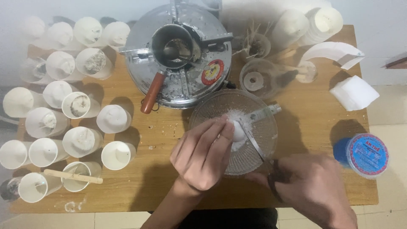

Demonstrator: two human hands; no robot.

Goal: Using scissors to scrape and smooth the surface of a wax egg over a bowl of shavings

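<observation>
White wax lump (238, 130) sits pinched in the left hand (202, 156) over a clear ribbed bowl (258, 106). Right hand (314, 186) grips scissors (255, 142), blades touching the lump, on the wooden worktop (313, 114).

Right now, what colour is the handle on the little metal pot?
The handle is reddish-brown, on the metal pot. The head view shows it best.

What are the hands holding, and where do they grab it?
Left hand pinches a small white lump by its side; right hand grips a blade tool by its dark handle.
</observation>
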